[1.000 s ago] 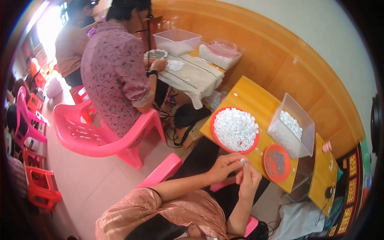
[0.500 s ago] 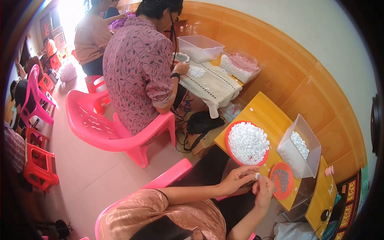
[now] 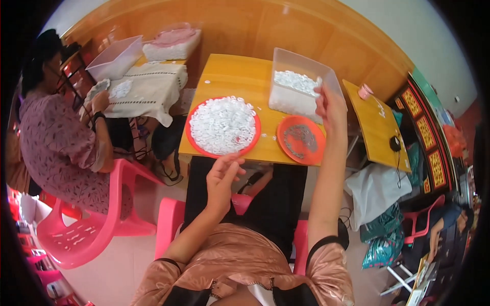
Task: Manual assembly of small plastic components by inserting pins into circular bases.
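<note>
My right hand [image 3: 331,109] is raised at the right edge of a clear plastic bin [image 3: 290,104]. Its fingertips pinch a small white plastic piece [image 3: 319,81], too small to make out fully. White pieces [image 3: 296,80] lie inside the bin. Just off the table's near edge is my left hand [image 3: 224,176], its fingers loosely bent and apart, holding nothing I can see. Beyond it stands a red round tray [image 3: 258,136] heaped with white ring-like plastic pieces [image 3: 222,122]. Small grey metal-looking parts [image 3: 301,138] lie in an orange plate [image 3: 291,154] below the bin.
The yellow wooden table [image 3: 237,66] has a few loose white pieces on it. At left a person [image 3: 66,132] works at a cloth-covered table [image 3: 153,97], beside a pink chair [image 3: 122,204]. A second wooden table [image 3: 375,127] and a white bag [image 3: 375,188] are at right.
My view has swung right. My hands, together around a small white piece before, are now apart: the right has gone up to the clear bin, the left stays near the red tray.
</note>
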The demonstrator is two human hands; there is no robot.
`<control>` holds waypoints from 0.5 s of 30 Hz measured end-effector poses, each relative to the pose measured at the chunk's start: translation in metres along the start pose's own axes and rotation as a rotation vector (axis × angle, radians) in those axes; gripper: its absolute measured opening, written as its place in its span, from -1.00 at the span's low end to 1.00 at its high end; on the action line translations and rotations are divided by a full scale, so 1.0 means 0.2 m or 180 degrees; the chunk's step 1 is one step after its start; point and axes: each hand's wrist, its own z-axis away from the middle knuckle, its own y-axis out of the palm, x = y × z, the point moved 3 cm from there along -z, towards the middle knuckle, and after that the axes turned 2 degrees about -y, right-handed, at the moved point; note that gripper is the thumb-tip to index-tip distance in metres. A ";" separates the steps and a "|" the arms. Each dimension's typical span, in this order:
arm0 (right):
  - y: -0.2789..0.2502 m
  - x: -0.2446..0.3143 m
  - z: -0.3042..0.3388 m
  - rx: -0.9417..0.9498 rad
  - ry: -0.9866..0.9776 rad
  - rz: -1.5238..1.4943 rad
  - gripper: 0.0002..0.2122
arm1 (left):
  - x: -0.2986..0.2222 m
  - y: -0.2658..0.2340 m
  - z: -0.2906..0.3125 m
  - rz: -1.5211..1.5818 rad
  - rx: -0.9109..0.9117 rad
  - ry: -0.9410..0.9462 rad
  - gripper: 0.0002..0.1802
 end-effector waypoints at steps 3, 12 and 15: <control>-0.11 -0.04 -0.08 -0.0709 0.0023 0.0360 -0.72 | 0.02 0.03 -0.01 0.0010 0.0052 -0.0018 -0.77; 0.01 -0.47 0.17 0.0118 -0.0128 0.1770 -0.81 | -0.01 -0.06 -0.03 0.0200 -0.0354 0.0113 -0.80; 0.10 -0.56 0.21 0.0589 -0.1072 0.2910 -0.83 | -0.03 -0.09 -0.04 0.0231 -0.0490 0.0237 -0.81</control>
